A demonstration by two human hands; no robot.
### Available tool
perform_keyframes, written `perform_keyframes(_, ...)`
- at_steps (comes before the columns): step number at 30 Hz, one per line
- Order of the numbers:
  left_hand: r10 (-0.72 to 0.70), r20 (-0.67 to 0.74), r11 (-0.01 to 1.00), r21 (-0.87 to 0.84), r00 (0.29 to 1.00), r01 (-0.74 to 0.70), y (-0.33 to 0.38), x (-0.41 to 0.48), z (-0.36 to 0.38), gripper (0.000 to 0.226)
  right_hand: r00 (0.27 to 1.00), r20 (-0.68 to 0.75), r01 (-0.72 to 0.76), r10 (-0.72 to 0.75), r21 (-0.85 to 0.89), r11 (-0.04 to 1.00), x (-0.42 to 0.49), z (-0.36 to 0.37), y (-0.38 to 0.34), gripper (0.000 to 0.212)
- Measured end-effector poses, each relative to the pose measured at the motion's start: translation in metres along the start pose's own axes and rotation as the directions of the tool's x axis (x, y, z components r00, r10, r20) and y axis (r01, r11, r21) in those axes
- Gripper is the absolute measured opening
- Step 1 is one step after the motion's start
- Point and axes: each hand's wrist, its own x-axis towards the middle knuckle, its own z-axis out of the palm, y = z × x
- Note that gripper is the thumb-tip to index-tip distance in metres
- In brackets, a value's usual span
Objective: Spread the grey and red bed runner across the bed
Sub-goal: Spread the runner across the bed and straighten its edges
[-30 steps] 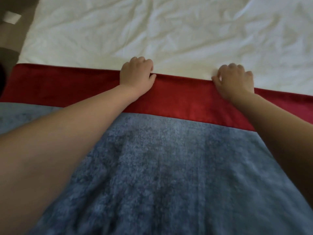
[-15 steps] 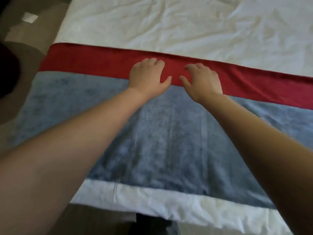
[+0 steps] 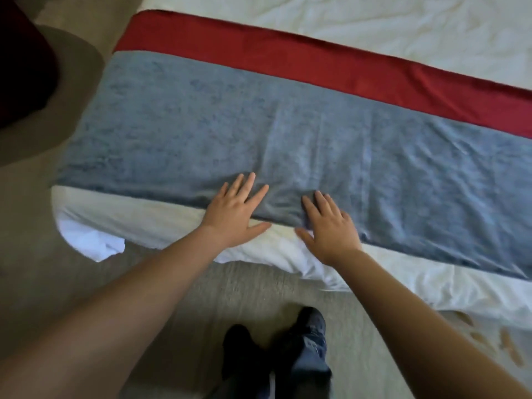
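The grey and red bed runner [image 3: 316, 116] is laid across the white bed [image 3: 374, 27], cut off at the right edge of the frame. Its near grey hem is pressed by the left hand [image 3: 234, 213] and right hand [image 3: 328, 226], both flat with fingers spread. Dark blurred shoes [image 3: 276, 347] are seen at bottom centre.

The bed runner [image 3: 331, 139] lies flat across the white sheet [image 3: 374, 24] of the bed, running from upper left to right of frame, red band on the far side, grey field nearer. At lower centre, the left hand [image 3: 233, 210] and right hand [image 3: 328, 226] rest palm-down with fingers straight on the runner's near grey edge, thumbs on the sheet. The grey cloth is slightly bunched between them. Dark shoes [image 3: 309, 321] stand on the carpet [image 3: 247, 286] at bottom centre.
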Motion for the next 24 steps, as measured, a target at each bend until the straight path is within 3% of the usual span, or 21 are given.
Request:
perform_keyframes(4,-0.05,0.079,0.993,0.11,0.996,0.041,0.007,0.0,0.0,0.09,0.999,-0.007,0.05,-0.051,-0.117,0.992,-0.015,0.015,-0.002,0.077)
perform_keyframes(6,-0.031,-0.02,0.99,0.138,0.999,0.034,0.016,0.002,-0.012,0.08,0.996,-0.073,0.035,-0.042,-0.099,0.994,-0.015,0.01,0.001,0.071)
perform_keyframes(9,0.28,-0.275,0.936,0.292,0.92,-0.198,0.038,0.0,-0.023,0.024,0.947,-0.311,0.023,-0.083,-0.193,0.981,-0.02,-0.002,0.01,0.033)
perform_keyframes(10,0.367,-0.302,0.905,0.336,0.88,-0.262,0.044,0.0,-0.026,0.018,0.932,-0.34,0.038,-0.127,-0.256,0.966,-0.022,-0.004,0.017,0.025)
perform_keyframes(13,0.443,-0.26,0.863,0.381,0.858,-0.331,0.058,0.001,-0.029,0.024,0.926,-0.304,0.11,-0.224,-0.351,0.93,-0.029,-0.003,0.04,0.028)
perform_keyframes(16,0.43,-0.186,0.862,0.375,0.883,-0.34,0.064,0.003,-0.026,0.029,0.937,-0.289,0.113,-0.196,-0.282,0.953,-0.033,-0.001,0.049,0.031)
perform_keyframes(20,0.379,-0.099,0.875,0.363,0.92,-0.321,0.069,-0.003,-0.025,0.028,0.915,-0.297,0.202,-0.274,-0.251,0.947,-0.035,0.004,0.056,0.03)
perform_keyframes(24,0.353,-0.112,0.883,0.367,0.929,-0.291,0.087,-0.001,-0.023,0.025,0.893,-0.369,0.19,-0.259,-0.212,0.959,-0.043,0.008,0.075,0.028)
